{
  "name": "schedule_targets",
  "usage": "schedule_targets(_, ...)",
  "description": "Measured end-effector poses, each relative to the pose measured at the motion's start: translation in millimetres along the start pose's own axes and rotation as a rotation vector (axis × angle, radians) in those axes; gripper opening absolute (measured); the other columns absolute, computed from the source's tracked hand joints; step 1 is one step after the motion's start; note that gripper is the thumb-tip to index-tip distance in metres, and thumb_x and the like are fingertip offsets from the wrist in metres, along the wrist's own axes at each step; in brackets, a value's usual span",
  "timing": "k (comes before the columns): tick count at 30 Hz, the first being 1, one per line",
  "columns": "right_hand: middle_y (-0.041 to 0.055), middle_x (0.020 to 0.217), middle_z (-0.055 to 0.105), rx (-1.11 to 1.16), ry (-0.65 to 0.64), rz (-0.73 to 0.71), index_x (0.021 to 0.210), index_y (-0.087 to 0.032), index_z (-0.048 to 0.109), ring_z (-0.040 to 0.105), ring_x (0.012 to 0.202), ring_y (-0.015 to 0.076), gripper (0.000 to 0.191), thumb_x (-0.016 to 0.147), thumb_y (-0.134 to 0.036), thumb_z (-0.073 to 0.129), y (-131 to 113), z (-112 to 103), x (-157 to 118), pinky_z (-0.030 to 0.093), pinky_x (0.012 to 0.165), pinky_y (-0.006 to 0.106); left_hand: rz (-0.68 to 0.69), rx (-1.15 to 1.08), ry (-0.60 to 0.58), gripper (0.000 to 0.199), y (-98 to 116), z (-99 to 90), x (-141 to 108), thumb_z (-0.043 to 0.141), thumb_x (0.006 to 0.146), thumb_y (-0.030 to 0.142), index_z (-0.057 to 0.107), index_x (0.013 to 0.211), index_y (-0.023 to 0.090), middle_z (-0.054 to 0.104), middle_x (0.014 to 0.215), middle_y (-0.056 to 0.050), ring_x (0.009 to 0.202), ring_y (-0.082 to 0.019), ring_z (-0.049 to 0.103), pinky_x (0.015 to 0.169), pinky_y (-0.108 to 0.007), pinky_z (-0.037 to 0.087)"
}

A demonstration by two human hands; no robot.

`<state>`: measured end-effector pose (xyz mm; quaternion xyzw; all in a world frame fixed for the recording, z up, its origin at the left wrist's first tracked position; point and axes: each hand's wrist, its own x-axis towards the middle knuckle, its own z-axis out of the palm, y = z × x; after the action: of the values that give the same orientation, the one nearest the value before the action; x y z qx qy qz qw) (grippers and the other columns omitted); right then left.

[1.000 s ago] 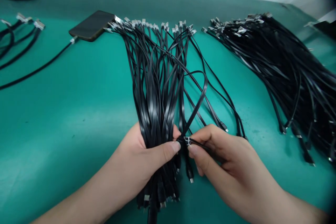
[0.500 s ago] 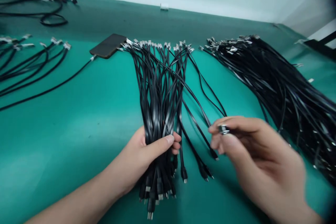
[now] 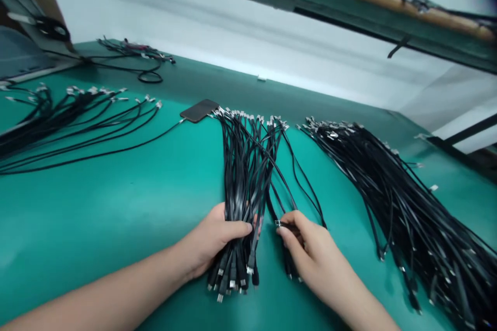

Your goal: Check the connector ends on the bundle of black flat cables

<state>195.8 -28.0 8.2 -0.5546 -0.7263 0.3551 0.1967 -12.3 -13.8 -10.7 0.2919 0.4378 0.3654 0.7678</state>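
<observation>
My left hand [image 3: 223, 238] is wrapped round a bundle of flat black cables [image 3: 240, 176] near its lower end, thumb across the front. Metal plugs stick out below the hand, and the white-tagged far ends lie fanned out by the phone. My right hand [image 3: 289, 225], just right of the bundle, is closed in a pinch on a small metal-tipped connector [image 3: 278, 223]. A few loose cables [image 3: 305, 178] run down beside and behind the right fingers; whether any is attached to the connector cannot be seen.
A dark phone [image 3: 200, 110] with a cable plugged in lies behind the bundle. Large cable piles lie at right [image 3: 404, 207] and left [image 3: 73, 108]. A tangle of wires [image 3: 135, 51] is at the back left. Overhead runs a shelf edge [image 3: 368, 5].
The view has tilted up, bringing the shelf into sight. My right hand has come in closer to the bundle, still pinching the connector. My left hand keeps its hold on the cables.
</observation>
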Motion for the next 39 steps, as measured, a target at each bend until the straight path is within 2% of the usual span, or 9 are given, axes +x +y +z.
schedule_targets(5, 0.0046, 0.086, 0.066, 0.649, -0.259, 0.045, 0.1, -0.023, 0.055, 0.06, 0.065, 0.0153, 0.03, 0.097, -0.053, 0.057, -3.8, 11.9, -10.9, 0.048, 0.06, 0.03, 0.082, 0.015, -0.03, 0.022, -3.7, -2.0, 2.5, 0.078, 0.066, 0.016, 0.066, 0.083, 0.014, 0.064, 0.07, 0.002, 0.066, -0.013, 0.056, 0.063, -0.025, 0.044)
schedule_targets(9, 0.0022, 0.075, 0.062, 0.772, -0.357, 0.027, 0.1, -0.022, 0.057, 0.061, 0.062, 0.0156, 0.037, 0.092, -0.057, 0.064, 2.5, 30.8, -15.2, 0.049, 0.057, 0.029, 0.126, 0.052, -0.024, 0.027, -6.8, -2.9, 2.4, 0.082, 0.062, 0.014, 0.062, 0.081, 0.016, 0.061, 0.067, 0.005, 0.063, -0.013, 0.053, 0.063, -0.027, 0.042)
schedule_targets(13, 0.0009, 0.08, 0.057, 0.674, -0.181, 0.02, 0.094, -0.021, 0.06, 0.059, 0.058, 0.0128, 0.036, 0.091, -0.057, 0.065, 6.3, 40.3, -12.4, 0.048, 0.052, 0.026, 0.141, 0.07, -0.038, 0.025, -8.6, -3.4, 2.3, 0.081, 0.065, 0.016, 0.061, 0.08, 0.017, 0.058, 0.067, 0.006, 0.064, -0.012, 0.052, 0.065, -0.027, 0.041)
schedule_targets(19, 0.0041, 0.095, 0.058, 0.535, 0.044, -0.076, 0.093, -0.021, 0.067, 0.053, 0.063, 0.0114, 0.021, 0.097, -0.041, 0.062, 3.6, 31.2, -5.4, 0.046, 0.055, 0.025, 0.075, 0.073, -0.137, 0.024, -7.6, -4.9, 3.8, 0.081, 0.065, 0.018, 0.065, 0.082, 0.015, 0.067, 0.072, 0.0, 0.071, -0.016, 0.061, 0.073, -0.03, 0.045)
schedule_targets(27, 0.0083, 0.099, 0.067, 0.326, 0.054, -0.215, 0.097, -0.022, 0.069, 0.063, 0.09, 0.0218, 0.011, 0.098, -0.027, 0.059, -2.4, 29.3, -1.5, 0.052, 0.077, 0.035, 0.093, 0.104, -0.234, 0.035, -2.7, -6.4, 5.5, 0.084, 0.059, 0.01, 0.062, 0.085, 0.017, 0.063, 0.078, 0.005, 0.078, -0.016, 0.06, 0.076, -0.029, 0.044)
schedule_targets(31, 0.0099, 0.113, 0.067, 0.277, 0.068, -0.23, 0.098, -0.023, 0.07, 0.065, 0.099, 0.0232, 0.012, 0.098, -0.025, 0.058, -1.3, 26.6, -2.0, 0.052, 0.081, 0.035, 0.086, 0.166, -0.197, 0.029, -4.8, -4.7, 6.5, 0.08, 0.064, 0.012, 0.06, 0.083, 0.018, 0.062, 0.072, 0.005, 0.071, -0.015, 0.058, 0.07, -0.029, 0.045)
schedule_targets(34, 0.0099, 0.125, 0.062, 0.391, 0.18, -0.145, 0.098, -0.024, 0.069, 0.065, 0.091, 0.0197, 0.012, 0.098, -0.03, 0.059, 1.5, 20.4, -1.1, 0.053, 0.078, 0.034, 0.022, 0.212, -0.134, 0.022, -5.5, -3.9, 5.8, 0.077, 0.069, 0.016, 0.059, 0.082, 0.018, 0.065, 0.068, 0.003, 0.066, -0.015, 0.059, 0.067, -0.03, 0.047)
schedule_targets(36, 0.0092, 0.116, 0.065, 0.558, 0.223, -0.024, 0.098, -0.022, 0.066, 0.063, 0.076, 0.0156, 0.016, 0.098, -0.038, 0.06, 2.1, 15.6, 0.7, 0.053, 0.072, 0.033, -0.001, 0.216, -0.123, 0.021, -5.0, -3.9, 5.3, 0.077, 0.07, 0.017, 0.059, 0.08, 0.018, 0.066, 0.069, 0.002, 0.066, -0.016, 0.062, 0.068, -0.031, 0.049)
schedule_targets(39, 0.0064, 0.095, 0.069, 0.711, 0.176, 0.114, 0.097, -0.02, 0.061, 0.059, 0.062, 0.0128, 0.025, 0.099, -0.046, 0.058, 1.5, 9.6, 3.8, 0.05, 0.058, 0.029, -0.014, 0.206, -0.133, 0.02, -3.1, -3.9, 4.7, 0.078, 0.071, 0.019, 0.059, 0.078, 0.019, 0.067, 0.068, 0.002, 0.067, -0.016, 0.063, 0.069, -0.031, 0.05)
